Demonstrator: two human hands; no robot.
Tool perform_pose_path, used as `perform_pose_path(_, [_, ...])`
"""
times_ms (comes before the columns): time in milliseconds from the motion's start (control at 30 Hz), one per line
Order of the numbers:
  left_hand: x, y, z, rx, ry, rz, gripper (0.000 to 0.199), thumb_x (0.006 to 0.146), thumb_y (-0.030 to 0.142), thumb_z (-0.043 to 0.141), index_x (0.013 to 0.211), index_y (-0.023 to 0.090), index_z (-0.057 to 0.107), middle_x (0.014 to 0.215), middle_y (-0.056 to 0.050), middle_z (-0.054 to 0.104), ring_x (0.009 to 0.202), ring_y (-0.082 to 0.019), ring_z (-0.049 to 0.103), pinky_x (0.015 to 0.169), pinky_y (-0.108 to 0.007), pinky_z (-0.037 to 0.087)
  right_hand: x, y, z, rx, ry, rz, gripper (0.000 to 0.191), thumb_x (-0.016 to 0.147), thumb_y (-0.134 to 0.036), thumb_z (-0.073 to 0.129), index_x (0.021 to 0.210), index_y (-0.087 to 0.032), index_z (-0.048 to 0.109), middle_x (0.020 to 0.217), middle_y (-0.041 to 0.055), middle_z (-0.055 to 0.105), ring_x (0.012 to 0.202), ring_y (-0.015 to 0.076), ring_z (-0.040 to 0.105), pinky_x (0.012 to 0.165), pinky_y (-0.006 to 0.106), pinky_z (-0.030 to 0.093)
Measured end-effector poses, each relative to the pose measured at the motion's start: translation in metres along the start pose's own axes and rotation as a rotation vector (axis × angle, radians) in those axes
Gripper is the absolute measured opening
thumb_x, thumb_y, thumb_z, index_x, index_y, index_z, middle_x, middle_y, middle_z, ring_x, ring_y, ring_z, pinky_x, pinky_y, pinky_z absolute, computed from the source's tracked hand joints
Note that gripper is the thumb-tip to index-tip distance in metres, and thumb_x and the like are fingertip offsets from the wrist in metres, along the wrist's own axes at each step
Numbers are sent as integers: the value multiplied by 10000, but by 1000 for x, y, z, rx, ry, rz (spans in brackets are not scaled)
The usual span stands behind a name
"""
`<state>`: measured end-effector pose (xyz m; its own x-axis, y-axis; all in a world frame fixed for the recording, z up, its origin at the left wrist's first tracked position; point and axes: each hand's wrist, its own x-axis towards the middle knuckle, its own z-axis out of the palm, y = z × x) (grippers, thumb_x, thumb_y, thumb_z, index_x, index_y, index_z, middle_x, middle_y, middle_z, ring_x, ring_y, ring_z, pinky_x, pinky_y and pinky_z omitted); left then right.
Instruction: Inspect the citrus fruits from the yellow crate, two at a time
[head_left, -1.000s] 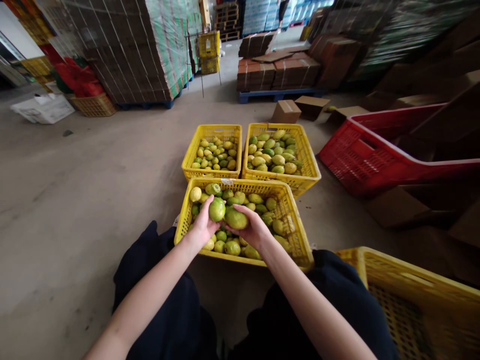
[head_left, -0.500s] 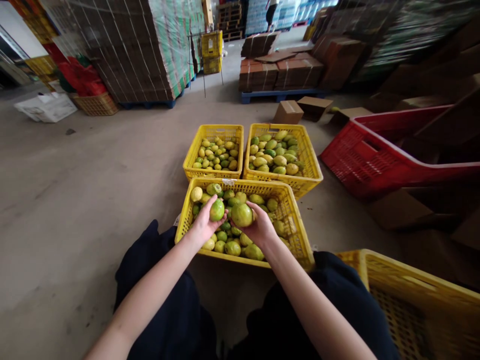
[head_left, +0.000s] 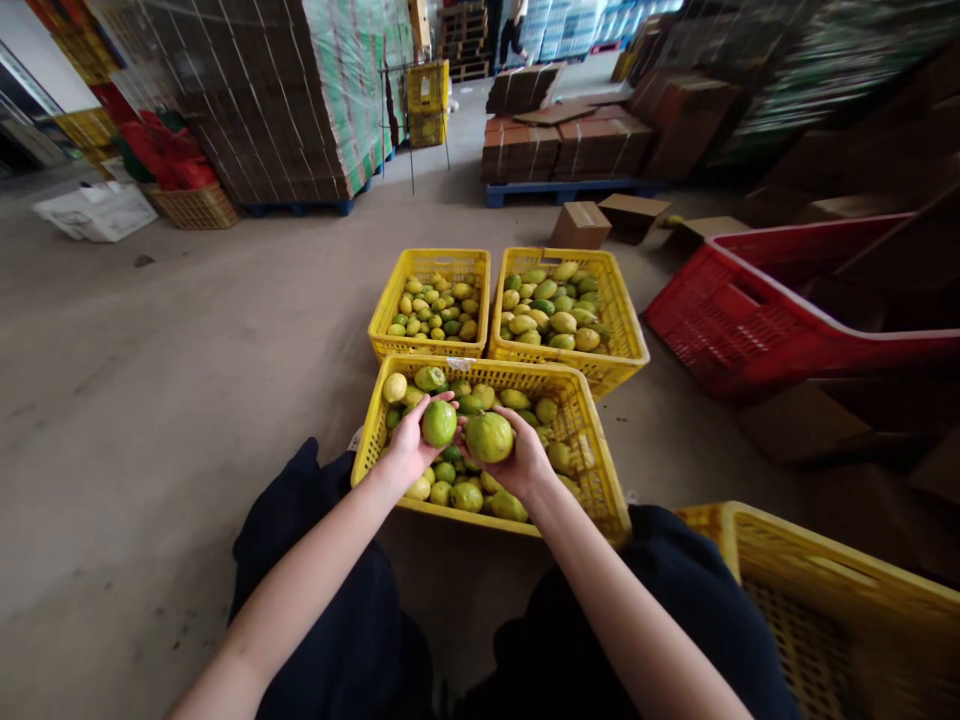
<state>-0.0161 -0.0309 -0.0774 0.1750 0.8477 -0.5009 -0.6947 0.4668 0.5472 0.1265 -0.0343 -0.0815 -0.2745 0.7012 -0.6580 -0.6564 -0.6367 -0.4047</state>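
Observation:
My left hand cradles a round green fruit, its fingers curled behind and under it. In my right hand rests a larger yellow-green fruit, held from below and from the right. The two fruits are side by side with a small gap between them. Both hands are over the front yellow crate, which holds many more yellow and green fruits of mixed sizes. I cannot tell the exact kind of fruit. Parts of the fingers are hidden behind the fruits.
Behind stand a left yellow crate with smaller fruits and a right yellow crate with longer ones. A red crate and another yellow crate are on the right. Flat cardboard lies on a blue pallet. A person is far back.
Both fruits appear turned slightly in my hands and a little higher, with more of the green one showing. The far person has shifted left.

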Motion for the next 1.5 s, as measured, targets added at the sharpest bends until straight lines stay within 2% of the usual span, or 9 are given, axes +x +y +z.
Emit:
perform_pose_path(100, [-2,2,2,-21,44,-15,177,768,297,591,845,143,633,708,-18,636,614,-125,620,589,-228,521,-5,-2,4,-46,48,-49,163,728,-341,578,814,-204,563,615,3,645,553,175,612,509,315,507])
perform_pose_path(200, [-4,2,1,-8,52,-29,135,707,253,649,785,148,615,679,-2,629,555,-104,597,524,-192,497,-6,-3,3,-74,32,2,185,741,-367,550,782,-187,564,593,19,639,514,186,605,448,311,486])
perform_pose_path(433, [-2,2,-3,31,46,-81,220,767,307,522,754,110,619,703,-86,659,487,-109,559,444,-205,451,4,1,-2,31,66,81,234,820,-359,406,829,-171,546,664,71,657,596,199,635,544,352,529])
perform_pose_path(600, [3,1,-5,16,31,-90,275,835,291,433,751,105,618,726,-85,666,510,-114,577,477,-211,466,2,0,0,60,24,-18,177,773,-312,526,878,-172,551,684,42,651,613,187,626,597,369,545])
perform_pose_path(833, [6,-3,-4,35,50,-1,231,851,309,488,867,132,636,721,-47,643,638,-129,627,631,-240,518,3,-1,0,115,154,-41,131,801,-303,488,788,-181,535,616,27,618,578,179,601,537,350,539])
perform_pose_path(933, [3,-2,-1,-45,64,-31,192,800,304,570,847,124,621,697,-35,620,628,-127,613,648,-263,532,6,0,-1,137,168,-44,162,833,-285,418,818,-174,535,645,39,623,600,184,603,546,354,537])
perform_pose_path(1067, [-2,1,3,-48,69,-36,140,696,171,663,816,133,601,706,-20,613,612,-109,599,616,-233,524,5,1,-1,119,106,-12,235,838,-322,397,870,-145,549,724,86,642,666,204,614,556,357,531])
perform_pose_path(1300, [-2,5,0,-76,76,-134,154,788,243,519,694,128,560,660,-47,631,507,-113,578,441,-205,471,-1,-2,1,83,188,-31,138,782,-316,499,798,-183,531,616,21,597,571,184,575,557,385,519])
perform_pose_path(1500, [5,0,-6,-90,96,-77,332,872,340,397,721,121,596,699,-81,649,659,-158,632,605,-268,534,1,1,1,131,162,25,188,831,-295,395,824,-164,529,660,56,615,634,194,612,564,363,526])
